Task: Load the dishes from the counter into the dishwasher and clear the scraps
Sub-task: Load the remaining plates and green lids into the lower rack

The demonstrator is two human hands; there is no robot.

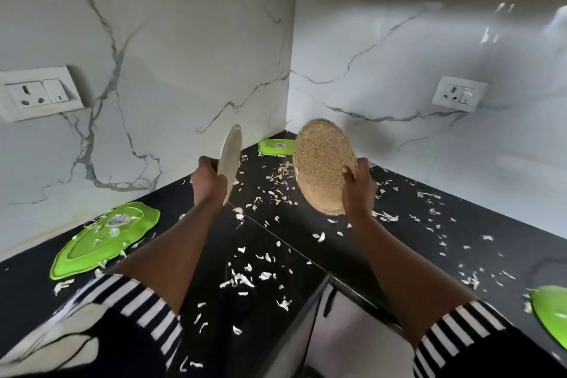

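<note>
My left hand [208, 181] grips a pale plate [230, 159] by its lower rim, held on edge above the black counter [429, 224]. My right hand [359, 184] holds a speckled brown plate [322, 163], tilted steeply with its underside toward me. Both plates are up in the air over the counter corner. White scraps [242, 278] lie scattered across much of the counter. A green lid [104, 236] lies flat at the left with scraps on it. A small green lid [276, 147] sits in the far corner. Another green dish [552, 313] shows at the right edge.
Marble walls meet behind the corner, with a socket plate [40, 93] on the left wall and another socket [458, 93] on the right wall. A grey cabinet front [337, 331] lies below the counter's inner edge.
</note>
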